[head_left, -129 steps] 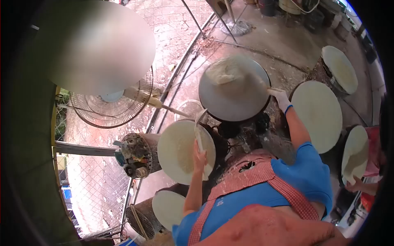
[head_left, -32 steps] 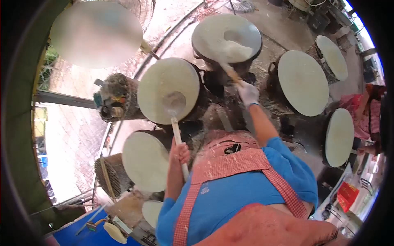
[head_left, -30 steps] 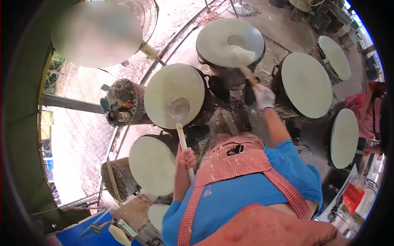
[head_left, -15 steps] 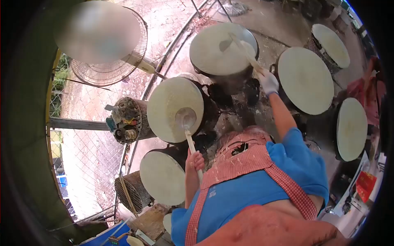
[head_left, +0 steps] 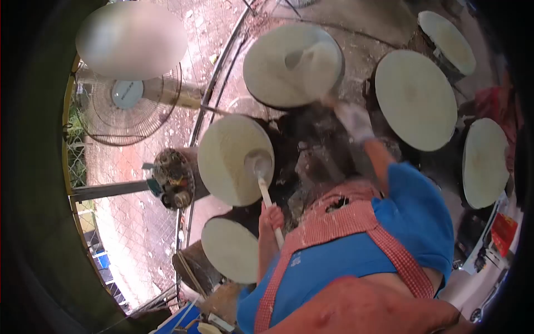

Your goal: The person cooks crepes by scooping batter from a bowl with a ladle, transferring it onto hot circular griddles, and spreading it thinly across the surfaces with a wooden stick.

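Observation:
My left hand (head_left: 271, 217) is closed round the pale handle of a ladle (head_left: 265, 189). The ladle's round bowl lies over the right part of a round griddle (head_left: 228, 158) coated with pale yellowish batter. My right hand (head_left: 354, 121), in a white glove, is closed on a wooden spatula (head_left: 329, 101) whose handle is blurred. Its blade end is smeared by motion over the far griddle (head_left: 267, 69), which also has a pale coating. A darker grey patch shows near the middle of that coating.
More coated round griddles stand at the right (head_left: 414, 100), far right (head_left: 485, 164), back right (head_left: 448, 42) and lower left (head_left: 231, 250). A stand fan (head_left: 128, 111), a basket of small items (head_left: 175, 178) and a wire fence (head_left: 111, 211) are on the left.
My right hand has drawn the spatula nearer to me, toward the far griddle's near edge. The left hand keeps the ladle over its griddle. The whole view has shifted slightly.

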{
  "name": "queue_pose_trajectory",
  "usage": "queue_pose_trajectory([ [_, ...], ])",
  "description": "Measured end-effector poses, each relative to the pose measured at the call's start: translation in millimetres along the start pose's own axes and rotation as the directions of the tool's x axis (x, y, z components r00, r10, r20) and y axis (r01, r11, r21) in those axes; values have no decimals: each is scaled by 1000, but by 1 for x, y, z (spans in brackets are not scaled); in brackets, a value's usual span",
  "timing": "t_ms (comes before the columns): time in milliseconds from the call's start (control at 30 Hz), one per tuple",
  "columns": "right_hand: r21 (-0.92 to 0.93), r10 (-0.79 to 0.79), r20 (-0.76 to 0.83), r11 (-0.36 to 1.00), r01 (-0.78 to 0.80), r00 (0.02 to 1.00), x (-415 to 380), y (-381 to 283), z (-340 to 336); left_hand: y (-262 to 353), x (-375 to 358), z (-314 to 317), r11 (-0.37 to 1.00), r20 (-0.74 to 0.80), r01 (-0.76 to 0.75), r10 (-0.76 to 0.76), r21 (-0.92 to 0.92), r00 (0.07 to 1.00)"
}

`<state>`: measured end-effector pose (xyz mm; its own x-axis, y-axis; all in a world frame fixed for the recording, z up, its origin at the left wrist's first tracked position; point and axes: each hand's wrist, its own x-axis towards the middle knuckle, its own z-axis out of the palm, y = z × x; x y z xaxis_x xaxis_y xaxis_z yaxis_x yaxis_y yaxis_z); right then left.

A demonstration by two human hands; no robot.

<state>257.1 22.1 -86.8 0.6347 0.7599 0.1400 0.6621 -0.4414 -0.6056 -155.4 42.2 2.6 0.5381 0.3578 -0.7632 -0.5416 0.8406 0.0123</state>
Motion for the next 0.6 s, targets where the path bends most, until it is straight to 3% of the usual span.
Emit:
queue_pose_trajectory([
  [33, -102, 25, 36, 995, -21, 999, -36, 4, -4, 3, 2, -8, 1000, 12, 13, -13, 24, 1000],
  [67, -62, 139, 5, 988, -138, 990, -57, 15, -8, 6, 1, -16, 998, 14, 11, -12, 68, 1000],
  [100, 37, 328, 83, 943, -331, 941, -50, 15, -22, 6, 3, -18, 998, 17, 15, -16, 59, 1000],
  [133, 50, 311, 60, 948, -314, 948, -19, 25, -15, 6, 6, -20, 999, 20, 20, -21, 50, 1000],
  [200, 205, 160, -213, 972, -116, 964, 57, 33, -5, 5, 7, -7, 999, 12, 26, -27, 35, 1000],
  [233, 194, 261, -76, 951, -243, 962, 103, 25, -12, 5, 8, -7, 999, 60, 43, -44, 12, 997],
  [267, 186, 193, -82, 967, -176, 978, 151, 29, -3, 0, 10, -8, 998, 105, 65, -63, -19, 992],
  [333, 216, 134, 36, 966, -139, 990, 189, 24, -15, 1, -2, -5, 997, 26, 66, -65, -49, 998],
  [400, 224, 166, 12, 961, -165, 986, 157, 21, -14, 0, -7, -10, 989, -4, -41, 42, 146, 999],
  [433, 210, 189, -11, 961, -182, 982, 142, 23, -19, -3, -7, -15, 996, 47, -46, 42, 79, 998],
  [467, 373, 134, -30, 921, -113, 991, 116, 27, 9, 1, -8, -21, 997, 35, -34, 31, 73, 999],
  [533, 508, 89, -56, 860, -48, 994, 91, 18, 26, 13, 13, -29, 988, -123, 25, -6, 150, 992],
  [600, 428, 68, 186, 892, -143, 980, 67, -26, 1, 16, 12, -21, 974, 11, 156, -156, -163, 988],
])
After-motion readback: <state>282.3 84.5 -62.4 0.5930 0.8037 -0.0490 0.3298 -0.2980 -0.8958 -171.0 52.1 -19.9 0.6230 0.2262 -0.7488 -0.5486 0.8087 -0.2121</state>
